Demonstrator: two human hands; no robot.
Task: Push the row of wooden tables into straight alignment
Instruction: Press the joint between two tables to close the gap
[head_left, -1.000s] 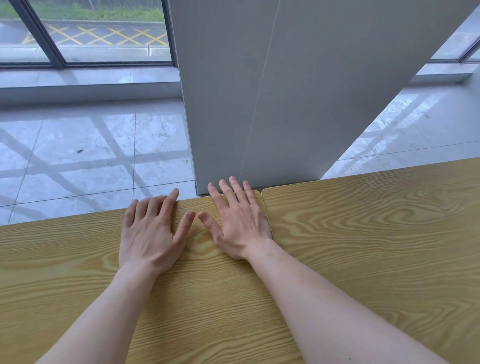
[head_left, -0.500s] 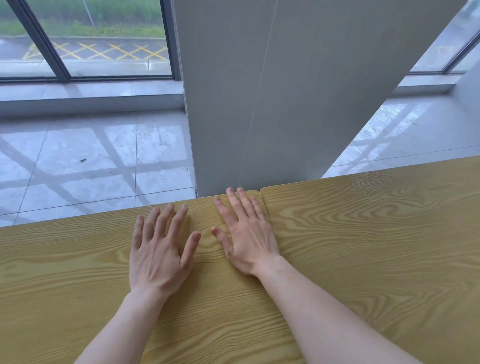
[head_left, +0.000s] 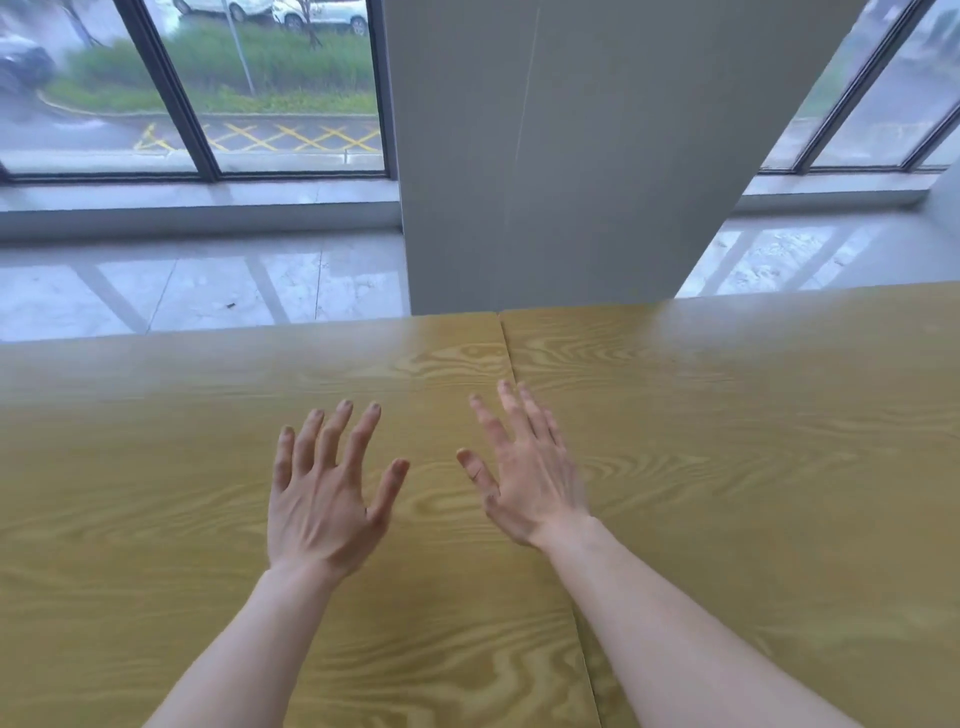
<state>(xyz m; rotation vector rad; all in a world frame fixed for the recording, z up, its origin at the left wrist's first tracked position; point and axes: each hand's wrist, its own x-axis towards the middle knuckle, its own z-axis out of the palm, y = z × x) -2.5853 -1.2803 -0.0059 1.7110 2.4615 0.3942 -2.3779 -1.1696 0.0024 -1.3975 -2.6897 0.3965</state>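
Two light wooden tables stand side by side. The left table (head_left: 156, 467) and the right table (head_left: 753, 441) meet at a narrow seam running from the far edge toward me, and their far edges look nearly level. My left hand (head_left: 324, 493) hovers over the left table with its fingers spread and nothing in it. My right hand (head_left: 524, 467) is also open with fingers apart, just left of the seam. I cannot tell whether either palm touches the wood.
A wide grey pillar (head_left: 545, 156) rises right behind the tables' far edge at the seam. Pale glossy floor tiles (head_left: 182, 291) lie beyond, then large windows (head_left: 260, 88) onto a road.
Both hands have drawn back from the far edge toward me and their fingers have spread. The view has tilted up, showing more of the windows.
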